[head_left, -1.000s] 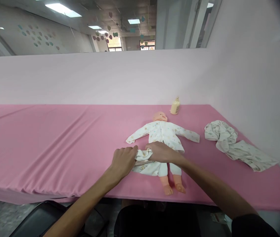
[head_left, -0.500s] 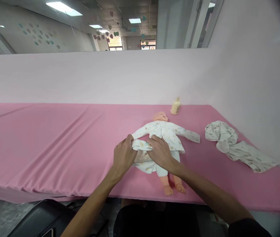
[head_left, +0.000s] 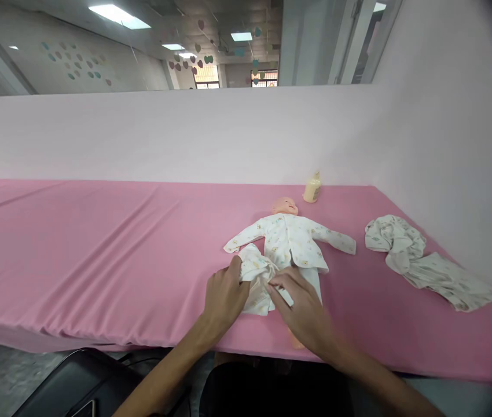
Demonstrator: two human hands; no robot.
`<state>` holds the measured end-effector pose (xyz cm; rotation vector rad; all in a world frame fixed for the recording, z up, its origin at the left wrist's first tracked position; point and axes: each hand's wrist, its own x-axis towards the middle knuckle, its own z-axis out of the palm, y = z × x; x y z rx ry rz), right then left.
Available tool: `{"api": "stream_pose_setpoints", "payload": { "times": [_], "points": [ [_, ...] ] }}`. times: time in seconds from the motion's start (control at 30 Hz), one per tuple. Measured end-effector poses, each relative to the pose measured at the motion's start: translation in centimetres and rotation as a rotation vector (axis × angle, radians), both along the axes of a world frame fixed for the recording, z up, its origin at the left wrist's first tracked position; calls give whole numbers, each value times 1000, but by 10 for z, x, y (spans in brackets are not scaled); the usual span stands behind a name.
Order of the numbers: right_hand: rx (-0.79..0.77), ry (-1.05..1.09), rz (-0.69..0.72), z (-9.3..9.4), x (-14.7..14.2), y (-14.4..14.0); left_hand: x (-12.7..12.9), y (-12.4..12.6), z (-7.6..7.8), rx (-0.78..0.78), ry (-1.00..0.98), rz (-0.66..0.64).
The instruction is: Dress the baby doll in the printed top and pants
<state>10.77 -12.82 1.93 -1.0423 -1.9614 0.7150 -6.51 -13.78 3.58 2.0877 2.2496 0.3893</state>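
A baby doll (head_left: 285, 205) lies face up, dressed in a white printed long-sleeved top (head_left: 287, 240) and white pants (head_left: 312, 278). Beside its lower body, on the left, I hold a small white printed baby garment (head_left: 257, 298), bunched up, its exact kind unclear. My left hand (head_left: 227, 292) is closed around the garment's left edge. Fingers of my right hand (head_left: 302, 307) pinch its right side, over the doll's legs. That hand hides most of the legs and feet.
A pink sheet (head_left: 98, 249) covers the table up to the white wall (head_left: 163, 139). Behind the doll's head stands a cream pump bottle (head_left: 312, 188). Crumpled printed baby clothes (head_left: 423, 260) lie at the right. A black chair (head_left: 81, 382) is at the near left.
Both hands have shifted down slightly, and the garment between them has gone from stretched to bunched. My right hand now covers the doll's lower legs. The view has moved a little.
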Motion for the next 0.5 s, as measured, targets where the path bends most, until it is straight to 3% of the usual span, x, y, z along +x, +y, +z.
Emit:
{"api": "stream_pose_setpoints", "payload": {
  "times": [0.1,0.23,0.33,0.5],
  "points": [
    [-370,368,224,-8,-3,-7,16,-16,-4,29,77,-80],
    [-733,899,246,-25,-16,9,32,-36,-15,246,237,-219],
    [-806,1048,238,-27,-23,20,30,-42,-19,349,325,-256],
    [-836,1064,283,-16,-31,23,27,-45,-18,460,361,-283]
  ]
}}
